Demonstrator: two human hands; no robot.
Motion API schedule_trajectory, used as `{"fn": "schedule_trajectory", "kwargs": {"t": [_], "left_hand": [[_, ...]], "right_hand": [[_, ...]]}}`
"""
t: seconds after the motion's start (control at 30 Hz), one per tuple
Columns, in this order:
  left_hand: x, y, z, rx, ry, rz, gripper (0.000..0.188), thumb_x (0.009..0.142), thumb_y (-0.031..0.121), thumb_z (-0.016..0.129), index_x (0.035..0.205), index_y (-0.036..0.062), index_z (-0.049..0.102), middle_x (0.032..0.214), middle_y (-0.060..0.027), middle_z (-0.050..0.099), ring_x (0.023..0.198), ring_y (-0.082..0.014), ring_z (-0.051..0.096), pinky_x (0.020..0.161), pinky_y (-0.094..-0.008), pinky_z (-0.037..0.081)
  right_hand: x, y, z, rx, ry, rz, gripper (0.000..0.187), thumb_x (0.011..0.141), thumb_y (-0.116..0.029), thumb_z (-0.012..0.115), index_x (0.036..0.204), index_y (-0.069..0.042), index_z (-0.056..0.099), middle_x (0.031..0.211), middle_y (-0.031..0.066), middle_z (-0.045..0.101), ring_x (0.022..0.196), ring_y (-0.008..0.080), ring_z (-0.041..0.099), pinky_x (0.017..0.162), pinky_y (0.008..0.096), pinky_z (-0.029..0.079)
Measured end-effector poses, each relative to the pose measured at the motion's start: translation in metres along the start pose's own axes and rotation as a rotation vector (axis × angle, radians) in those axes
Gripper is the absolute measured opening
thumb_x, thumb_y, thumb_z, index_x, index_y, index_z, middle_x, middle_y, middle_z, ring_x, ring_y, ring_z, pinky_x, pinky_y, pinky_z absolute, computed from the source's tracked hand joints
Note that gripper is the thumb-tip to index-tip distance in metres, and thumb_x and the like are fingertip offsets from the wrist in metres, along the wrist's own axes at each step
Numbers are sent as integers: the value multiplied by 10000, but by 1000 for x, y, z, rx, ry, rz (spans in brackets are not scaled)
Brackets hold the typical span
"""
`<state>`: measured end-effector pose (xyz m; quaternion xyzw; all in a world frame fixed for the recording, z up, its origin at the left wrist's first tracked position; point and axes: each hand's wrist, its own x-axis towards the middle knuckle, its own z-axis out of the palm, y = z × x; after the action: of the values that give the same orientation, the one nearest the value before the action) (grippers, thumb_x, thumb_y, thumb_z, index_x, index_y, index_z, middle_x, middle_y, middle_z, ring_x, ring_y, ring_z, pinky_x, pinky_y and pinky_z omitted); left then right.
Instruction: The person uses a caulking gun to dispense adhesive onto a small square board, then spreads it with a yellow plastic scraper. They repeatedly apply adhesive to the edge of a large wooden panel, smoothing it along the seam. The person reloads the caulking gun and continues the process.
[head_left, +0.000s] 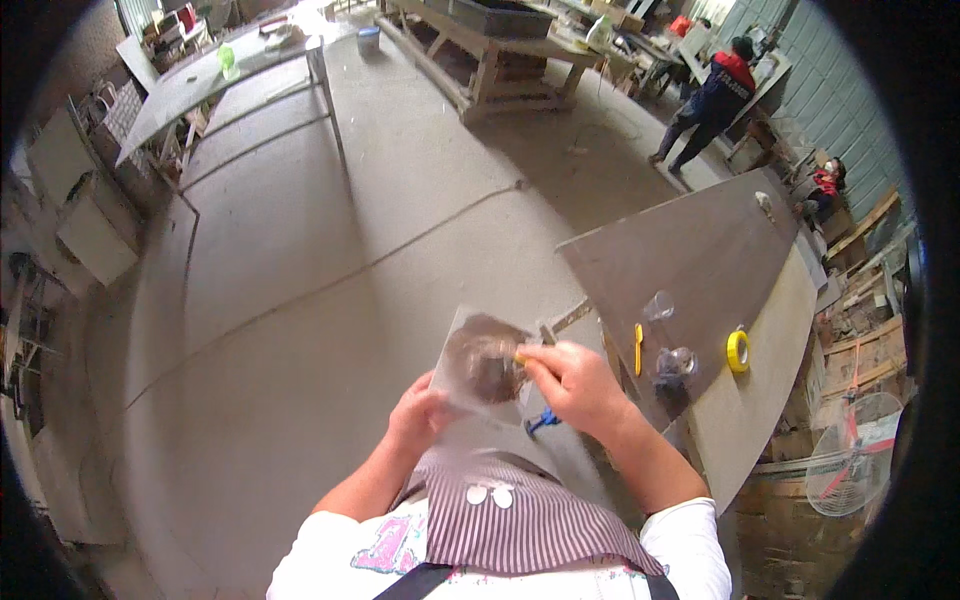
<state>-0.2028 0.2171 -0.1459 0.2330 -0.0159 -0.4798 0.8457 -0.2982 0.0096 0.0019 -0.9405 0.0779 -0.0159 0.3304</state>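
My left hand (421,411) grips the lower left edge of a light square board (455,370), holding it tilted in front of my apron. Dark brown paste or stain (480,352) covers much of its middle. My right hand (572,380) is closed round a small tool with a yellow end (520,356), held over the board's right side. The tool's working end is blurred, so its kind does not show. Just below my right hand is a blue-handled tool (543,421), partly hidden.
To the right, a large brown panel (690,250) bears a yellow cutter (639,350), clear plastic cups (676,364) and a yellow tape roll (738,352). A fan (852,455) stands lower right. One person (715,95) stands at the far right; another (826,185) is lower beside the wall.
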Motion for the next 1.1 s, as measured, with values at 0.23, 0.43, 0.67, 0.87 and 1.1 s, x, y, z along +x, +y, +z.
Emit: {"fn": "schedule_trajectory", "kwargs": {"t": [0.23, 0.43, 0.67, 0.87, 1.1], "left_hand": [[-4, 0, 7, -56, 12, -37, 492, 838, 61, 538, 1314, -42, 467, 1131, -177, 638, 1024, -280, 666, 876, -486, 579], [-5, -4, -7, 20, 158, -86, 474, 839, 41, 528, 1302, -40, 468, 1095, -179, 644, 974, -269, 676, 859, -474, 589], [-8, -1, -2, 58, 124, -110, 541, 803, 98, 574, 1321, -37, 496, 960, -53, 623, 772, -124, 593, 847, -360, 550], [-9, -2, 3, 42, 151, -113, 527, 797, 83, 565, 1307, -37, 512, 961, -55, 628, 796, -143, 615, 856, -372, 551], [-8, -2, -5, 73, 126, -128, 534, 793, 82, 571, 1310, -38, 510, 1062, -90, 638, 906, -176, 637, 885, -395, 549]], "right_hand": [[-4, -2, -10, 37, 54, 69, 251, 895, -196, 620, 1092, -61, 700, 917, 179, 685, 855, 332, 656, 752, 415, 523], [-1, -7, -16, -124, -282, 146, 258, 896, -200, 622, 1081, -40, 701, 954, 178, 697, 869, 320, 672, 777, 390, 525], [-3, -13, -19, -17, -269, 108, 242, 917, -216, 589, 1037, -46, 712, 949, 194, 695, 892, 340, 668, 795, 426, 527], [-3, -12, -17, -126, -442, 60, 254, 891, -153, 638, 1102, -21, 690, 960, 181, 706, 874, 288, 688, 761, 356, 531], [-9, -1, -6, -125, -415, 26, 229, 909, -169, 609, 1064, -31, 705, 929, 178, 701, 859, 297, 678, 748, 372, 524]]}}
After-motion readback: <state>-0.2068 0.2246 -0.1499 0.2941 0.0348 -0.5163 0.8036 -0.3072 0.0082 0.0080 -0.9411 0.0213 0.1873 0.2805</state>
